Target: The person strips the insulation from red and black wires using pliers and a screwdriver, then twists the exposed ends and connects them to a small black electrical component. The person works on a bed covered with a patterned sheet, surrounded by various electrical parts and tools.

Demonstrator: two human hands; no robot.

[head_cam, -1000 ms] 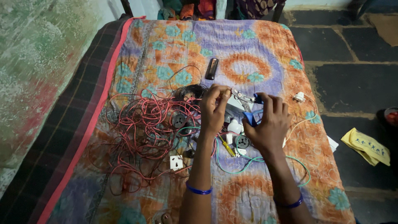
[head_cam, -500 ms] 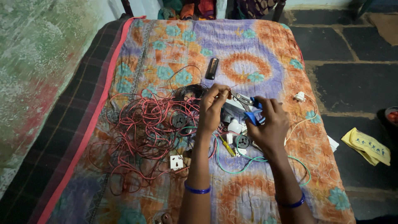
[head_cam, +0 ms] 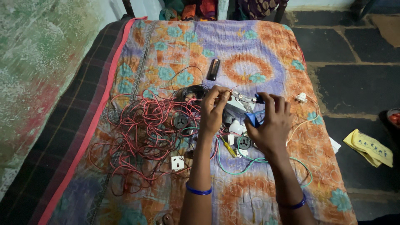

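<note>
A tangle of red wire (head_cam: 137, 133) sprawls on the patterned bedsheet (head_cam: 250, 50). Beyond it lies a black remote (head_cam: 213, 69); just below it, a white socket (head_cam: 178, 163). Far right, a yellow cloth (head_cam: 368, 146) on the floor.

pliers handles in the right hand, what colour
Blue, on the pliers gripped by the right hand; head view shows it.

A home, a plain living room or bedroom: a bed (head_cam: 266, 54) spread with a floral orange, purple and teal cotton sheet fills the middle, a dark checked blanket with a red stripe (head_cam: 79, 137) along its left edge, a worn stained plaster wall (head_cam: 37, 62) beside it, and dark stone floor slabs (head_cam: 354, 83) off its right edge
</note>
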